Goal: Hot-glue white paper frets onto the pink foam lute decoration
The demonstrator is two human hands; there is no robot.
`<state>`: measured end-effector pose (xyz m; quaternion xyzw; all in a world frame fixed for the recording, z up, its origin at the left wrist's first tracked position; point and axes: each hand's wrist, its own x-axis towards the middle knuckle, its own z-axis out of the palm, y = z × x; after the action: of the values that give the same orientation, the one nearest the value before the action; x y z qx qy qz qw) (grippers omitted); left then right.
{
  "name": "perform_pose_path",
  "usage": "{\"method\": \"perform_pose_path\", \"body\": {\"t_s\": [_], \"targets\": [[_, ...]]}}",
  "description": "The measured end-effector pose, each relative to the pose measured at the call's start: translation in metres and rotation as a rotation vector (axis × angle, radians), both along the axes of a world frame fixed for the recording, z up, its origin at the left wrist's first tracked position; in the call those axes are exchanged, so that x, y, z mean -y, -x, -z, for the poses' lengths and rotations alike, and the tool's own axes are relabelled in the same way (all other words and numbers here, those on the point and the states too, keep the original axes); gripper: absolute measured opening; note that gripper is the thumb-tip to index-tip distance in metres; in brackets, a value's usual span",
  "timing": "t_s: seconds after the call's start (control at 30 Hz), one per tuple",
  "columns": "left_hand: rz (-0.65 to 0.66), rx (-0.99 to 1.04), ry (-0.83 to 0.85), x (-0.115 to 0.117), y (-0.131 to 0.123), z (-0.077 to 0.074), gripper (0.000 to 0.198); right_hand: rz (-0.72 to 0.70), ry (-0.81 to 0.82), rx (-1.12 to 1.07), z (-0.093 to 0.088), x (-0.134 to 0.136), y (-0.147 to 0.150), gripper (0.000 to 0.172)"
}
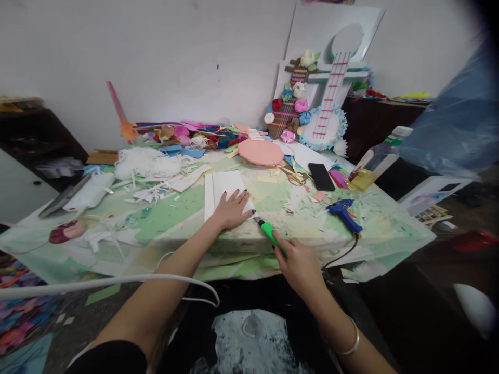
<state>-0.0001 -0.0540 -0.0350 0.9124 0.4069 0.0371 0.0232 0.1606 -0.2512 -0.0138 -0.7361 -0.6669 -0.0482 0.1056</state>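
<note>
While aslant, green cutter [267,229] tip-first toward white sheet [226,184]

Soft, even light washes the wall [163,57]. Wide-angle distortion stretches the edges; the upper right corner blurs dark.

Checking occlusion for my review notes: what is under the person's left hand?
The left hand lies on a white sheet, whose far part shows beyond the fingers. The area beneath the palm is covered, so any marks there cannot be seen.
</note>
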Motion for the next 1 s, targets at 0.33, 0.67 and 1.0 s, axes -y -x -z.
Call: {"method": "perform_pose_path", "body": {"t_s": [0.33,0.67,1.0], "targets": [[0.003,0.002,-0.008,-0.003,0.0,0.004,0.07,-0.053,0.004,0.006,-0.002,0.003,-0.018,0.039],[-0.004,-0.016,0.004,0.0,0.0,-0.001,0.071,-0.091,-0.037,0.004,-0.001,0.012,-0.031,0.038],[-0.004,-0.024,-0.029,-0.001,-0.001,0.002,0.071,-0.046,0.014,0.016,-0.003,0.006,-0.022,0.04]]}}
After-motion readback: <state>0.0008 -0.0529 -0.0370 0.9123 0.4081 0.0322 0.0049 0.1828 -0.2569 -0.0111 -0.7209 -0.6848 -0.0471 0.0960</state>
